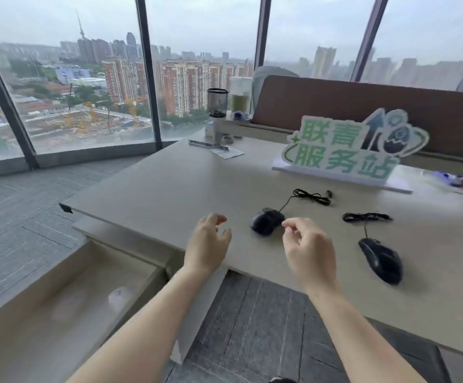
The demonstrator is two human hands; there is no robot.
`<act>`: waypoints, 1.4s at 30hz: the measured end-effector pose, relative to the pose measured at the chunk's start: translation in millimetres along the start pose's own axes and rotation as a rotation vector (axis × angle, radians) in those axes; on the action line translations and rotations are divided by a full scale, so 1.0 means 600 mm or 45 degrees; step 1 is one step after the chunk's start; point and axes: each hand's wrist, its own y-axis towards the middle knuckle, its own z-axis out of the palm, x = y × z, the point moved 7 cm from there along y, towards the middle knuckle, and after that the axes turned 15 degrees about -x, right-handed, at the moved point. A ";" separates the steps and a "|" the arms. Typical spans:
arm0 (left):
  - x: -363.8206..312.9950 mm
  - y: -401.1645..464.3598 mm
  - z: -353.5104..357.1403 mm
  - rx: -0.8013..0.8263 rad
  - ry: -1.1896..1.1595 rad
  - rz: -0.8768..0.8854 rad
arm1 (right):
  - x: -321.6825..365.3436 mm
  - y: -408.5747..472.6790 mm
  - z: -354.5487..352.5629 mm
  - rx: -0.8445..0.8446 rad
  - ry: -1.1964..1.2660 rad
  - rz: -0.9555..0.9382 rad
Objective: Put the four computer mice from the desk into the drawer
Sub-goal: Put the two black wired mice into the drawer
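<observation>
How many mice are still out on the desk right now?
2. One black mouse lies just beyond the right hand; another black mouse sits farther right near the desk's front edge. The open drawer is blurred, so mice there can't be confirmed.

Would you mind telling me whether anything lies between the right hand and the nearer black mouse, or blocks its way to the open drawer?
Nothing visible does. The right hand hovers just beside the black mouse, with bare desk between. The drawer stands open at lower left; only the empty left hand hangs along that path.
</observation>
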 end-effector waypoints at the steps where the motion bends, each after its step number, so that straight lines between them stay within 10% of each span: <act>1: -0.025 -0.008 0.042 0.068 0.033 0.025 | -0.047 0.016 -0.034 -0.061 -0.108 0.012; 9: -0.074 0.006 0.219 0.181 0.430 0.059 | -0.305 0.051 -0.104 0.127 -0.631 0.388; 19: -0.071 0.028 0.202 -0.024 0.363 0.022 | -0.312 0.045 -0.097 0.020 -0.503 0.379; 30: -0.131 0.041 -0.134 -0.420 -0.062 0.148 | 0.031 0.017 -0.051 -0.134 0.225 0.047; 42: 0.089 -0.041 -0.471 -0.769 0.141 -0.166 | 0.340 -0.189 0.132 0.421 0.695 -0.100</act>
